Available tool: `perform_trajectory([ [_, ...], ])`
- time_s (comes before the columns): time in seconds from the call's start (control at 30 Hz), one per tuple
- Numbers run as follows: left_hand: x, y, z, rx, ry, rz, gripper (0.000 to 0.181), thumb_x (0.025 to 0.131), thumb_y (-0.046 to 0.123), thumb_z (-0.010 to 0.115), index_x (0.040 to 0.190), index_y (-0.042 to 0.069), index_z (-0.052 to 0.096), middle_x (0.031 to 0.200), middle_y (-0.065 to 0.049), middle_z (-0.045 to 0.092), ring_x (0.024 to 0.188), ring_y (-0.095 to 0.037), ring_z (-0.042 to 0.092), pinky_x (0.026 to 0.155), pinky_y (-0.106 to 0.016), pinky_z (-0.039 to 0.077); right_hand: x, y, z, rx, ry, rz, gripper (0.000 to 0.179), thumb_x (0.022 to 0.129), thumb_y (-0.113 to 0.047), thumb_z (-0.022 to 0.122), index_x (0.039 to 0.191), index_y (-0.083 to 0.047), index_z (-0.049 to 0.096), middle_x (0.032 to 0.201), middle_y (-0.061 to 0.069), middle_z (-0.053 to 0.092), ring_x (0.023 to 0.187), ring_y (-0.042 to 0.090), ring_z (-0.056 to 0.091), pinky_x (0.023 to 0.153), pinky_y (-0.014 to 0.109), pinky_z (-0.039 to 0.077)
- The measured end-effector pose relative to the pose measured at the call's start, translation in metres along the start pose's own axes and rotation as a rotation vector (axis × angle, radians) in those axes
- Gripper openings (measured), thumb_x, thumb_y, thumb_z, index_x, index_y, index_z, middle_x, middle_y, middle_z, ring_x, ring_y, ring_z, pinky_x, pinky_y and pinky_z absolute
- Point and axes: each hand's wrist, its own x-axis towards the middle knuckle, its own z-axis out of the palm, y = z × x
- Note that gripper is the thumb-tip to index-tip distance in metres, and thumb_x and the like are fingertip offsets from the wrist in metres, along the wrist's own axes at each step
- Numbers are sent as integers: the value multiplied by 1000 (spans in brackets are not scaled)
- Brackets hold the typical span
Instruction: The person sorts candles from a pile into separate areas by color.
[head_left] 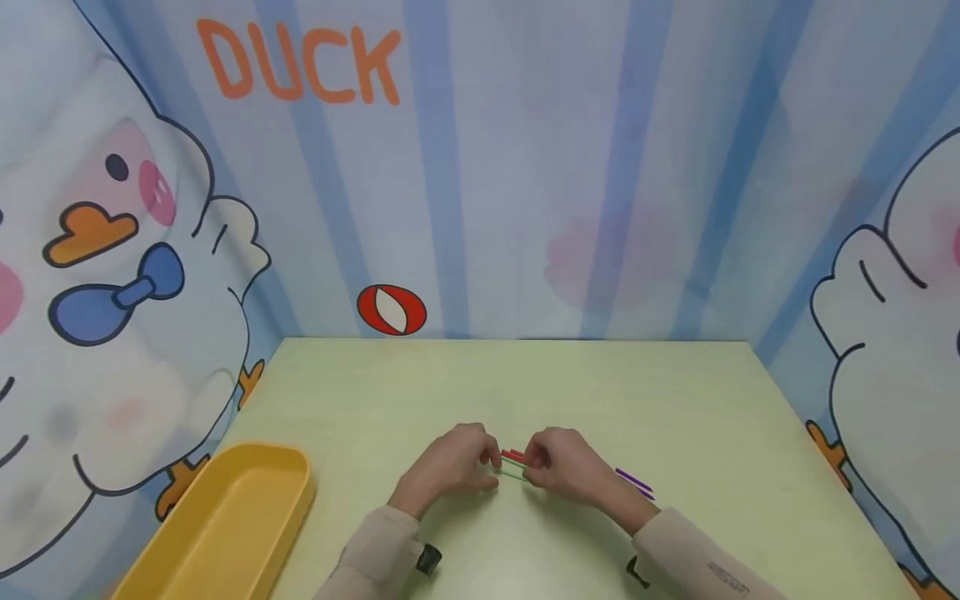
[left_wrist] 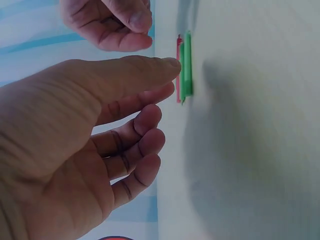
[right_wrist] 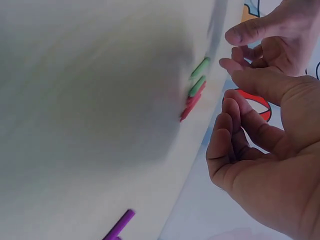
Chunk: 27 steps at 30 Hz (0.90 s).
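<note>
Two short green sticks [right_wrist: 199, 67] lie on the table beside red sticks [right_wrist: 192, 102], between the two hands. At their left end my left hand [head_left: 456, 468] hovers with its fingers loosely bent; in the left wrist view its thumb tip overlaps the red stick [left_wrist: 178, 90], near the green sticks [left_wrist: 187, 65]. From the other side, my right hand [head_left: 566, 468] hangs over the right end of the sticks. Its fingers bend loosely towards the thumb, with nothing showing between them in the right wrist view.
Purple sticks [head_left: 635, 482] lie on the pale yellow table [head_left: 525, 383] right of the right hand. An empty yellow tray [head_left: 217, 517] stands at the table's left front. A printed duck curtain [head_left: 517, 167] hangs behind and along both sides.
</note>
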Motion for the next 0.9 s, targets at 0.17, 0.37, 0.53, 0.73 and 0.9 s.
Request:
perform_trajectory([
  [0.17,-3,0,7,27,-2,15,15,87,15,95,95,16,83,94,5,63,86,-9,54,80,-29,51,-14,8,4,12,8,11,8,89,-6,85,89,-9,77,81,-6,65,74,7,58,68,25,51],
  [0.37,-2,0,12,40,-6,15,14,87,11,92,96,17,82,93,6,62,87,-8,54,80,-29,51,-20,13,12,33,9,10,13,87,-4,89,88,-8,76,80,-5,66,73,7,58,68,24,52],
  [0.53,-1,0,17,38,-4,23,13,88,10,91,90,18,82,90,8,62,84,-7,52,79,-26,50,-22,15,20,35,12,47,15,86,-4,90,89,-8,76,80,-5,64,74,8,57,68,25,51],
  [0.73,-3,-1,19,9,13,48,15,89,6,90,85,18,81,86,10,63,81,-5,51,77,-24,50,-23,17,24,44,32,26,15,85,-1,88,86,-11,77,77,-7,64,72,4,56,67,23,51],
  [0.9,-3,-3,20,-14,18,38,14,89,6,88,87,18,82,85,10,61,81,-5,51,76,-23,50,-23,18,24,56,49,-2,16,85,0,87,85,-12,77,77,-9,66,70,2,56,67,23,51],
])
